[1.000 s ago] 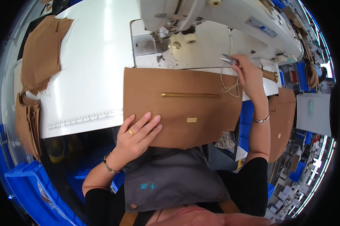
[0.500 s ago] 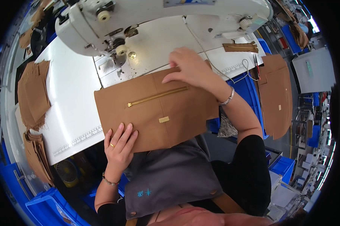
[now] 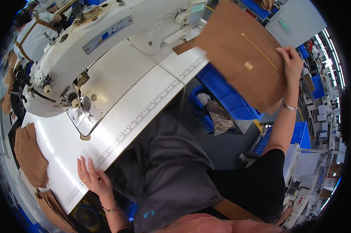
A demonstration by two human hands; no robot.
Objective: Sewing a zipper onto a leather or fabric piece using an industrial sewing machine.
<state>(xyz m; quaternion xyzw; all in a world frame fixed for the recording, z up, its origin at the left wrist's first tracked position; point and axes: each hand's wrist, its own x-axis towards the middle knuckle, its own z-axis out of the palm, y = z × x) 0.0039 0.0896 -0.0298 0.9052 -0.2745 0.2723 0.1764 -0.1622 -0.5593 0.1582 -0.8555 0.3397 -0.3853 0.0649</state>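
My right hand (image 3: 293, 68), raised at the far right, grips the edge of a brown fabric panel (image 3: 226, 42). A zipper (image 3: 261, 52) with golden teeth runs across this panel, and a small tan label (image 3: 248, 65) sits beside it. The panel is held off the table, above a blue bin (image 3: 226, 93). At the near left edge of the white sewing table (image 3: 144, 103), my left hand (image 3: 96, 180) has its fingers stretched out and nothing in it.
A white sewing machine (image 3: 144, 33) spans the table's back. Brown cut pieces (image 3: 29, 159) lie stacked on the left, with more brown pieces (image 3: 53, 206) below. A brown strip (image 3: 184, 46) is partly behind the panel. Zebra-striped cloth (image 3: 219, 116) hangs by the bin. Another person (image 3: 33, 37) sits far left.
My right hand has lifted the panel off the table and carried it to the right, over the bin. My left hand has let go of the panel and shifted left and down.
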